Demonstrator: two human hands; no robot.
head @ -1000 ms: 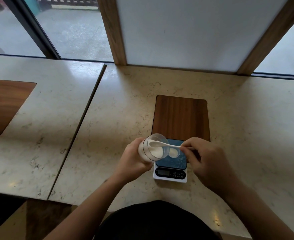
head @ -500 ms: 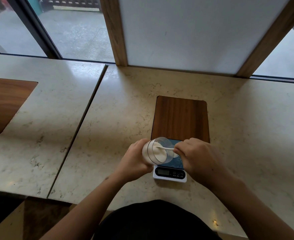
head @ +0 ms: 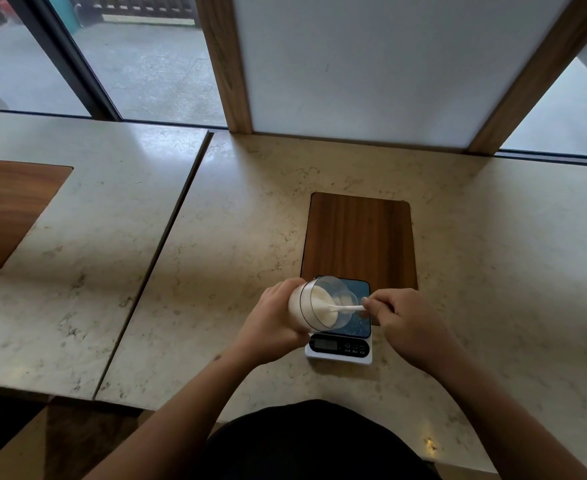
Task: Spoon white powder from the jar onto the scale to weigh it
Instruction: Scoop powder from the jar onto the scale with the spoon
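My left hand (head: pixel 272 323) grips a clear jar (head: pixel 314 304) of white powder, tipped on its side with the mouth facing right, above the left part of the scale. My right hand (head: pixel 403 322) pinches the handle of a white spoon (head: pixel 345 309), whose bowl is inside the jar's mouth, in the powder. The small white digital scale (head: pixel 340 349) with a dark blue platform stands on the marble counter under both hands. A little white powder lies on the platform (head: pixel 358 325).
A dark wooden inlay (head: pixel 359 237) sits in the marble counter (head: pixel 250 237) just behind the scale. A seam separates a second counter slab with another wooden inlay (head: pixel 8 209) at left. A white panel with wooden posts and windows lies behind.
The spoon's bowl has gone from over the scale platform back into the jar's mouth. My right hand moved left toward the jar, which stays tipped in my left hand.
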